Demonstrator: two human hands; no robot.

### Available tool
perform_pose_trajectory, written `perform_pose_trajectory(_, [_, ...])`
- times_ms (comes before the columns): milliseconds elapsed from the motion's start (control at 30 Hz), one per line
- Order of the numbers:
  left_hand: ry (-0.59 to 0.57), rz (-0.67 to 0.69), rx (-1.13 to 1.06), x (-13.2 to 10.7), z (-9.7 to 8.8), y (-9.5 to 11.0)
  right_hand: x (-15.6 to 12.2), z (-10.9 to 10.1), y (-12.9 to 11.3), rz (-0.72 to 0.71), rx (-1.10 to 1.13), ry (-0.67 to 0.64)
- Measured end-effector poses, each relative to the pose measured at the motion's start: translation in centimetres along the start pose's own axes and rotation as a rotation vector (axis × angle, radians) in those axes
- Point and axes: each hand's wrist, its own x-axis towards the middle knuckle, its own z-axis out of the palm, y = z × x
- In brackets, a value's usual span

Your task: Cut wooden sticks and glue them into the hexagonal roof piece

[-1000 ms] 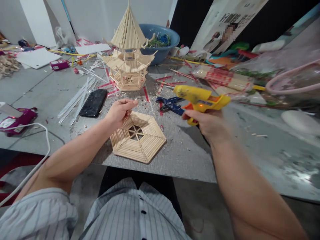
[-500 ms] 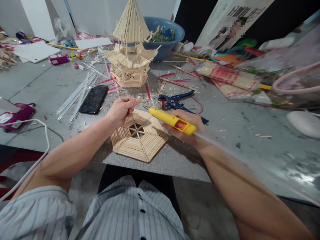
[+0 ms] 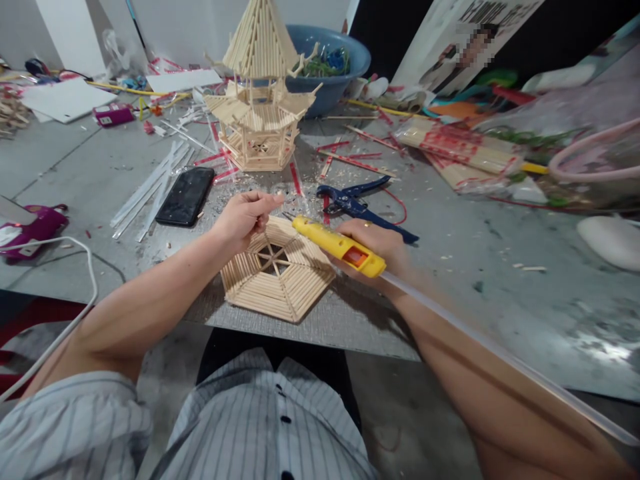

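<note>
My right hand (image 3: 373, 243) is wrapped round a yellow hot glue gun (image 3: 337, 247), a long clear glue stick (image 3: 480, 353) jutting from its rear. The gun's nozzle points left, close to my left hand (image 3: 250, 217). Thumb and fingertips of that hand are pinched together; whatever they hold is too small to make out. Below both hands lies a hexagonal panel of wooden sticks (image 3: 265, 297), with spokes across its open centre, near the table's front edge. Behind stands a stick-built pagoda model (image 3: 260, 113) with a pointed roof.
Blue-handled pliers (image 3: 357, 203) lie just beyond my right hand. A black phone (image 3: 186, 197) and several glue sticks (image 3: 153, 187) are at left. A blue basin (image 3: 333, 83) stands behind the pagoda. Bagged sticks (image 3: 460, 147) and a white mouse-shaped object (image 3: 610, 241) sit at right.
The glue gun has moved slightly left and down, with its rear end swinging lower. My left hand keeps its pinch almost in place. The view has shifted slightly.
</note>
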Motion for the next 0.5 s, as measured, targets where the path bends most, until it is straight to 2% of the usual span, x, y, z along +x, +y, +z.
perform_pose_trajectory(133, [-0.004,0.003,0.01,0.04,0.02,0.04,-0.18,-0.09,0.12,-0.013,0.017,-0.01])
perform_pose_trajectory(300, [-0.009,0.003,0.011,-0.04,0.1,0.11,-0.64,-0.01,0.36,0.064,0.058,-0.073])
perform_pose_trajectory(500, [-0.021,0.01,0.005,-0.11,0.07,0.01,-0.65,-0.04,0.46,0.054,0.054,-0.061])
